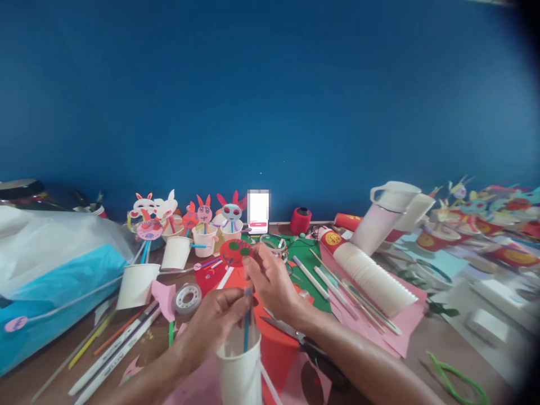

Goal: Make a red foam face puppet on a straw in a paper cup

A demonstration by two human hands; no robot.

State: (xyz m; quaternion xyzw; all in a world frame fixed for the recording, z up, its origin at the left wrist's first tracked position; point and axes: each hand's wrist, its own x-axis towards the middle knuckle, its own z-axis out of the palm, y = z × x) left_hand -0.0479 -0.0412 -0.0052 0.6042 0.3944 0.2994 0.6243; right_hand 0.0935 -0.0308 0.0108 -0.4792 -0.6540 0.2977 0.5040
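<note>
A round red paper face with green eye circles stands at the top of a blue straw-like stick. My right hand is closed on the edge of the face, its thumb and finger pinching near one green circle. Lower down, my left hand pinches the blue stick between thumb and fingertips. The stick's lower end reaches into a white paper cup standing in front of me. Just beneath my right wrist lie black-handled scissors, with the blades pointing left.
Finished-looking cups with paper animal faces stand at the back left. A tape roll and white markers lie left. Stacked paper cups, a white jug and a green pipe cleaner are right. A bright phone leans against the wall.
</note>
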